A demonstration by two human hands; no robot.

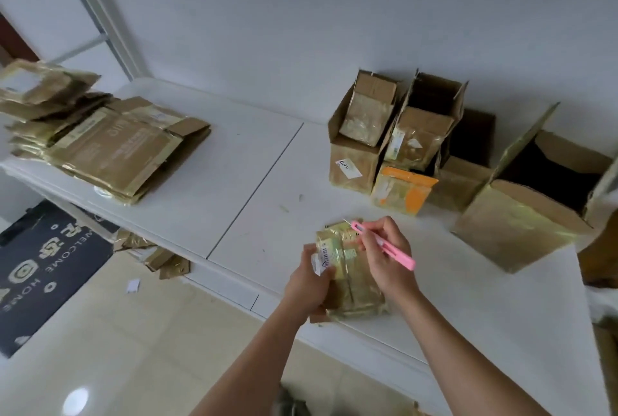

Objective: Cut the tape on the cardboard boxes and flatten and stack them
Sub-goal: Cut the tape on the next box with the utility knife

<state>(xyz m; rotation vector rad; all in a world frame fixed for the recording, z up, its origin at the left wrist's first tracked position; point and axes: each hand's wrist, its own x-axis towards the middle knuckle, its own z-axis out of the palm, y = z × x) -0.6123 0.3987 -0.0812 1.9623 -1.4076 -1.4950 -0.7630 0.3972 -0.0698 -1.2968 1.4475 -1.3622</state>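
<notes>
At 6 o'clock the left hand [309, 277] grips a small taped box [351, 277] at the near edge of the surface [254, 178], while the right hand [384, 248] pinches a pink cutter [384, 243], blade at the box's far end. Tape-cutting is under way; next likely comes a steady slice along the seam, then flattening for the stack [110, 144] at 10 o'clock.

Matt brown cardboard boxes [398, 138] under glossy tape, smooth pink plastic cutter [384, 243] — smooth white tabletop [254, 161]
</notes>
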